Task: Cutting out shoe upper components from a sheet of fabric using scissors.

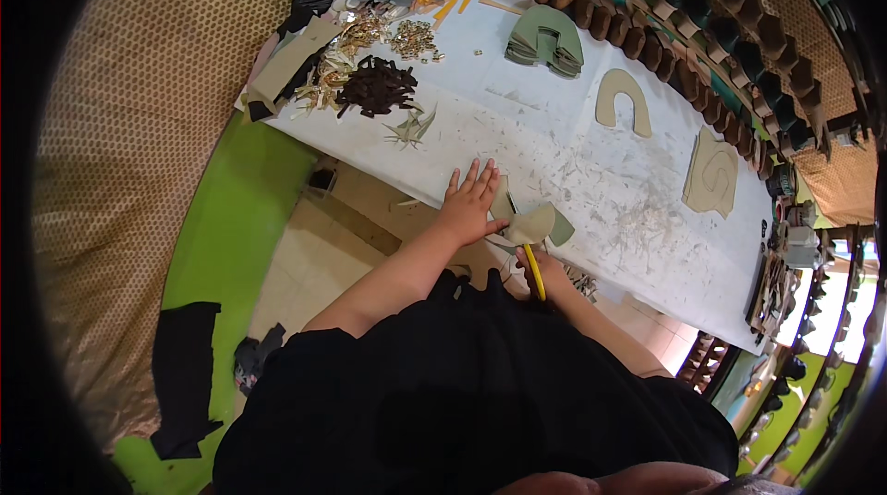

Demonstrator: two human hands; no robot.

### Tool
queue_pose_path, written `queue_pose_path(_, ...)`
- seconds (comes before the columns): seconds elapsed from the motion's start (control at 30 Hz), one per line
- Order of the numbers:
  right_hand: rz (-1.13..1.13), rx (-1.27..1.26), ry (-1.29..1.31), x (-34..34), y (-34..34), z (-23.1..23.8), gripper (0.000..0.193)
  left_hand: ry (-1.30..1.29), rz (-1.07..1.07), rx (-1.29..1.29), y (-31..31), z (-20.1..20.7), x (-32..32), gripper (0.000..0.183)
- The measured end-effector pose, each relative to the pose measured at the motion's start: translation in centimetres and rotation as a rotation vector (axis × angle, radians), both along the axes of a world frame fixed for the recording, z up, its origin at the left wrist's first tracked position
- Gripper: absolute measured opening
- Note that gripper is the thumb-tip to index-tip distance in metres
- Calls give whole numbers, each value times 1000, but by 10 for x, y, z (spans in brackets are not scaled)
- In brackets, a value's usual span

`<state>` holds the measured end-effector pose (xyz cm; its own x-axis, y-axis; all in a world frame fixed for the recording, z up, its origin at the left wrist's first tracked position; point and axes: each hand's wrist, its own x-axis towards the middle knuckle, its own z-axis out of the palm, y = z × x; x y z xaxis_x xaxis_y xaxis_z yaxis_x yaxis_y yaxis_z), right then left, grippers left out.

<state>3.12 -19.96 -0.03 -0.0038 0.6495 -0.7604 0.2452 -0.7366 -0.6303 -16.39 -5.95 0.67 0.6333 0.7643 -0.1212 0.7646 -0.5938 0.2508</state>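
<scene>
My left hand [468, 207] lies flat at the table's near edge with its fingers spread, thumb against a beige-green sheet piece [500, 199]. Just right of it, a curled beige piece [533, 225] stands up from the sheet. A green-grey piece [561, 228] lies beside that. My right hand [545, 273], low at the edge, is closed round a slim yellow tool [535, 271]. The tool's upper end meets the curled piece; its tip is hidden, so its exact kind cannot be told.
On the white table [462, 130] lie dark brown strips [377, 86], gold-coloured bits [413, 39], stacked green U-shaped pieces [543, 41], a beige U-shaped piece [624, 102] and a marked beige sheet [710, 174]. Brown shoe lasts [637, 36] line the far edge. Shelves stand at right.
</scene>
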Motion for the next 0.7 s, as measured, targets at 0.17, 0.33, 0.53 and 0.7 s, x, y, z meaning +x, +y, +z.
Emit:
queue_pose_path(0.17,-43,8,-19,-1,-4,27,64,-3,-12,8,-1,8,-1,98)
queue_pose_path(0.33,-69,-34,116,9,-7,17,61,25,5,-46,0,11,1,97)
queue_pose_path(0.53,-6,13,-2,9,-4,27,58,104,-8,-144,3,23,4,99)
queue_pose_path(0.7,113,185,-136,7,-3,17,58,165,-5,-170,5,28,9,103)
